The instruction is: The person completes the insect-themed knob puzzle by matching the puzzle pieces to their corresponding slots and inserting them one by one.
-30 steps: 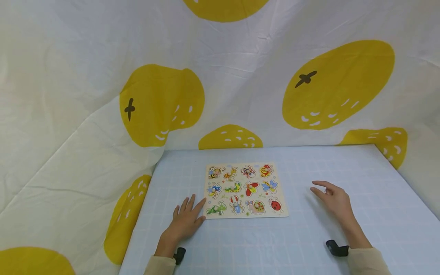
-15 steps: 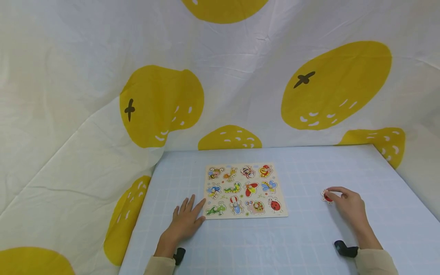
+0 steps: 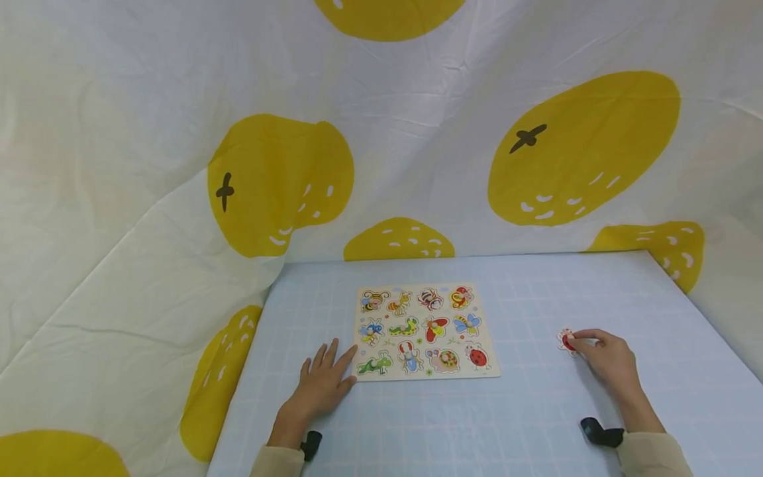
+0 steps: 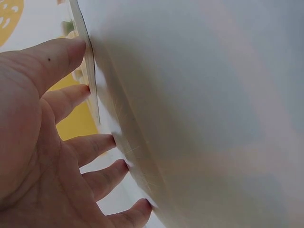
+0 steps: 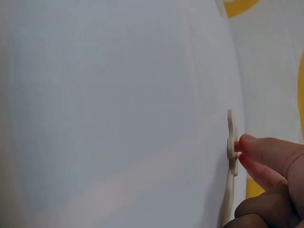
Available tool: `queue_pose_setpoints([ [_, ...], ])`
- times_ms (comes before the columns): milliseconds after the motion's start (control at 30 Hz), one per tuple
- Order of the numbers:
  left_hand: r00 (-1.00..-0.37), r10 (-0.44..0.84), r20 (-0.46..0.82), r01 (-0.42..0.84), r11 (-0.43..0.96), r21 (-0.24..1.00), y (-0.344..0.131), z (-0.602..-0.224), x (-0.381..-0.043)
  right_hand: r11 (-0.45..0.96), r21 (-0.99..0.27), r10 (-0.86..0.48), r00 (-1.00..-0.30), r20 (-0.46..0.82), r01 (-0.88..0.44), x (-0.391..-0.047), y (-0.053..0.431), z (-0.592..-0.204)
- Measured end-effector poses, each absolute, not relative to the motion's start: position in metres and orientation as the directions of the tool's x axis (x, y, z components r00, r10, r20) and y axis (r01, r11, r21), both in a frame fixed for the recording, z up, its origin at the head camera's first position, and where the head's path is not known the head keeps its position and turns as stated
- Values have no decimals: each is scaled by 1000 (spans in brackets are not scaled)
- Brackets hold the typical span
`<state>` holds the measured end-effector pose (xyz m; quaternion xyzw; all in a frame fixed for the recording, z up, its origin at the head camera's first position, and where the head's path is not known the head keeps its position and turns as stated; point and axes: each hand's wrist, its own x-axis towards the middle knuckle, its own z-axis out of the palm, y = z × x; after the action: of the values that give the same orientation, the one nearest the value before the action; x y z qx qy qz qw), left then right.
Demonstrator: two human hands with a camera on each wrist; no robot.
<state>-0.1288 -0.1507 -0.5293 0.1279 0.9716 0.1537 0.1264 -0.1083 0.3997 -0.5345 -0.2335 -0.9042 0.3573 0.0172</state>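
A ladybug puzzle piece [image 3: 565, 341] is at the right of the table in the head view. My right hand [image 3: 610, 364] pinches its knob between thumb and index finger; the right wrist view shows the piece [image 5: 231, 142] edge-on, close to the table surface. Left of it lies a wooden insect puzzle board [image 3: 493, 370], with a ladybug picture [image 3: 477, 356] in its near right corner. My left hand [image 3: 322, 383] rests on the table with fingers spread. Its thumb and index finger touch the board's left edge [image 4: 90, 66].
The table [image 3: 429, 424] has a pale blue checked cover. A white cloth with yellow fruit prints [image 3: 411, 165] hangs behind it and along the left side. Black wrist cameras [image 3: 601, 432] sit at both wrists.
My right hand has moved right and slightly nearer. Its finger and thumb stood apart a second ago and now pinch the ladybug puzzle piece. The left hand and the board have stayed put.
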Motion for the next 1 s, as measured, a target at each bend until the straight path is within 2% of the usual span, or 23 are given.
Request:
queue_pose_setpoints([
  [367, -934, 294, -203, 218, 919, 328, -152, -531, -129, 686, -628, 412, -908, -82, 368, -112, 398, -535],
  [733, -935, 285, -211, 209, 924, 320, -151, -530, -129, 687, -622, 416, -905, -87, 375, -115, 396, -535],
  [1000, -937, 285, -202, 209, 920, 332, -150, -529, -129, 729, -607, 356, -933, -58, 316, -117, 385, -534],
])
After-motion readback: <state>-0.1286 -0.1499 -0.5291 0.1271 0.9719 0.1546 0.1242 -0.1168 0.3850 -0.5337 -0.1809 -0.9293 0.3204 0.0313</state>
